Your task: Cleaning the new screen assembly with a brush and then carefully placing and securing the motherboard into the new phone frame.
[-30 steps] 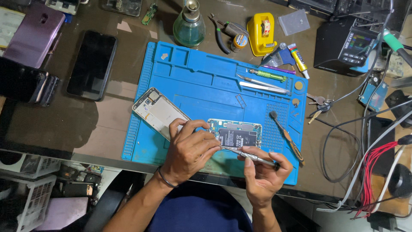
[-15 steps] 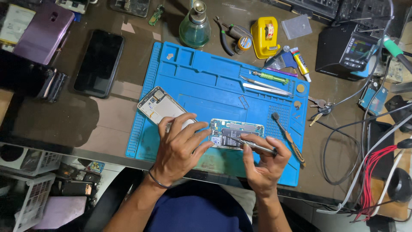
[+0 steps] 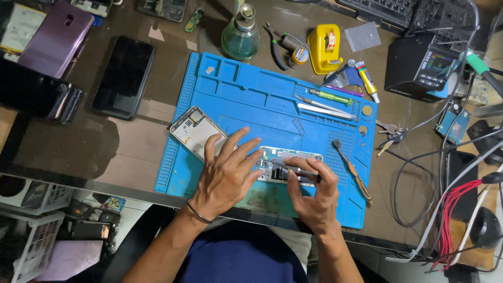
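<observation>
Surface: your ribbed blue rubber mat lay on a dark, glossy desk.
Left hand: your fingers were spread flat, pinning the bare circuit board.
Right hand: you pinched slim metal tweezers over that board.
Beside: pale phone frame.

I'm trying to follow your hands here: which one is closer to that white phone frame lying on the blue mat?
The left. The left hand lies over the lower right corner of the white phone frame, fingers spread. The right hand is farther to the right, holding tweezers over the opened phone.
</observation>
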